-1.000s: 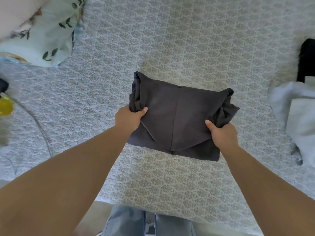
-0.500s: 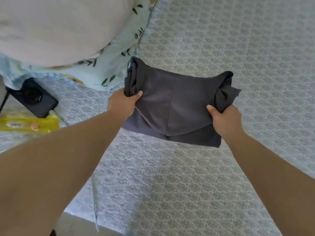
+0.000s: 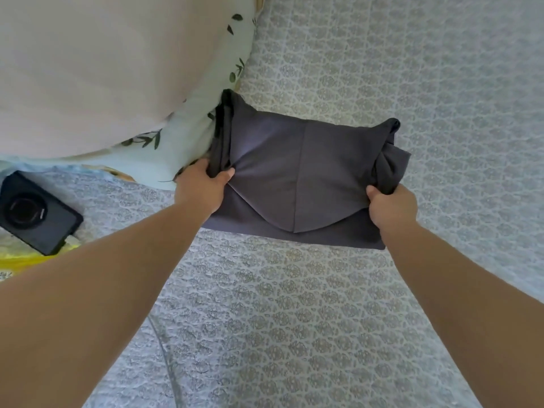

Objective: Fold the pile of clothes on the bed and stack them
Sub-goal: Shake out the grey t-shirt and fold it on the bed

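While both bare forearms reach forward over the pale grey patterned quilted bedspread (image 3: 294,304), the folded dark grey soft-knit garment (image 3: 300,178) is held between the two hands, lying on or just above the bedspread; which of the two cannot be told. The left hand (image 3: 200,189) grips the garment's left edge, thumb on top and fingers curled beneath a bunched roll of layers. The right hand (image 3: 391,207) pinches the right edge in the same way, thumb uppermost, just below a loose gathered corner.

The cloth is judged light, limp and non-slippery. It sags into a shallow V along its near edge and creases at each grip, so it will not keep its shape unsupported. Hold is best taken at the two side edges, with all layers caught together, as here. The gathered right corner looks least secure and may spill open when the bundle is set down. Nothing about it is fragile, and firm pressure should do no harm.

Beyond the left hand, the garment's far left corner touches a pale blue leaf-printed pillow (image 3: 206,92), over which lies a cream cushion (image 3: 88,69). At the far left, a black camera-like device (image 3: 35,213) rests partly on a yellow packet (image 3: 17,262).
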